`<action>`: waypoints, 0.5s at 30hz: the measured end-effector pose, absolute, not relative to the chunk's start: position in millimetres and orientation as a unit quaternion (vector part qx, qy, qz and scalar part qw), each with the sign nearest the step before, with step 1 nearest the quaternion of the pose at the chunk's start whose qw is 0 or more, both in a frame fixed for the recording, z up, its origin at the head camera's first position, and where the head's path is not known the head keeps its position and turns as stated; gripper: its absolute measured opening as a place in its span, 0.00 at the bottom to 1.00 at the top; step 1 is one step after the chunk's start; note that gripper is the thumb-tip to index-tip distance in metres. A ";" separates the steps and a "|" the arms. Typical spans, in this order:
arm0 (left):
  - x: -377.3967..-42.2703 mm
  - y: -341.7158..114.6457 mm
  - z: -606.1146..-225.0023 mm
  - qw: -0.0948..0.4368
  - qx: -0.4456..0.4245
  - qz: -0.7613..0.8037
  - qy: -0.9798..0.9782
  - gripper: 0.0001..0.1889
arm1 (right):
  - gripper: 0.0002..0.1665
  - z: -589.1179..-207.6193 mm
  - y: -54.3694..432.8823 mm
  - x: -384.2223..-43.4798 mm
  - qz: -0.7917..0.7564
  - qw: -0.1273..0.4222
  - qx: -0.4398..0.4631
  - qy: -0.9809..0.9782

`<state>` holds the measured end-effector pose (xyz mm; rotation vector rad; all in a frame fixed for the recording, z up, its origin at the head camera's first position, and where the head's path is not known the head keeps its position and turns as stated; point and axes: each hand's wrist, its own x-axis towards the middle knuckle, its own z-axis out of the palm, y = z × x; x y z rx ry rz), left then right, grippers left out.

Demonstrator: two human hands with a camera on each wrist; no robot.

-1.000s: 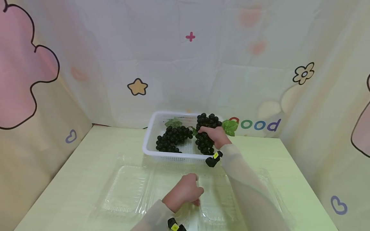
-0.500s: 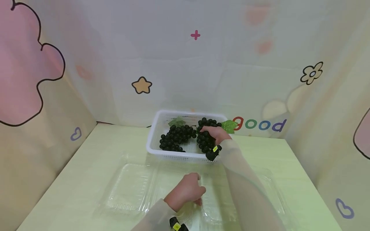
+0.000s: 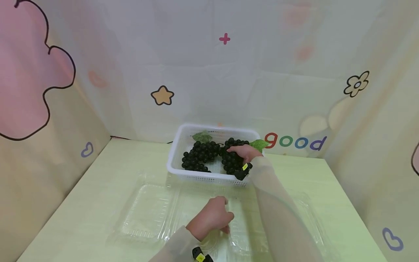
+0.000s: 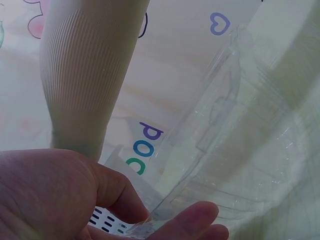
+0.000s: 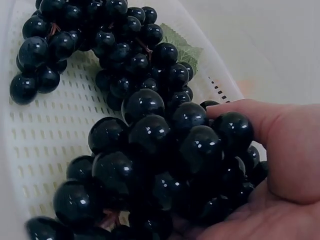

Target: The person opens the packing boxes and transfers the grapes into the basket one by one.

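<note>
In the head view my right hand [image 3: 245, 151] is down at the right side of a white plastic basket [image 3: 191, 175], gripping a bunch of black grapes [image 3: 230, 163]. The right wrist view shows my thumb over the grapes [image 5: 150, 137] and the palm beneath them. Another black bunch [image 3: 198, 156] lies in the basket's left part, beside a green leaf [image 3: 203, 137]. Nearer my body, the left hand [image 3: 212, 214] pinches the edge of a clear plastic container [image 4: 240, 150] between thumb and fingers.
A clear plastic tray section [image 3: 144, 211] lies to the left on the pale table [image 3: 82, 211]; whether it joins the pinched container I cannot tell. More clear plastic [image 3: 311, 214] lies right of my right sleeve. A printed curtain [image 3: 196, 72] stands behind the basket.
My right hand has lowered the grape bunch further into the basket. The left hand keeps its pinch on the container. The whole head view has shifted slightly.
</note>
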<state>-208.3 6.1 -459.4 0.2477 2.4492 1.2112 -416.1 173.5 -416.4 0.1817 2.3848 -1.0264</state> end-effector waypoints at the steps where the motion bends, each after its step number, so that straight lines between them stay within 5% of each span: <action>1: -208.3 5.6 -459.3 0.198 0.088 0.433 0.875 0.27 | 0.54 -416.4 173.1 -416.9 -0.374 0.270 0.063 0.885; 15: -206.5 4.4 -457.7 0.191 0.095 0.436 0.874 0.25 | 0.58 -417.4 178.0 -422.9 -0.265 0.291 0.001 0.920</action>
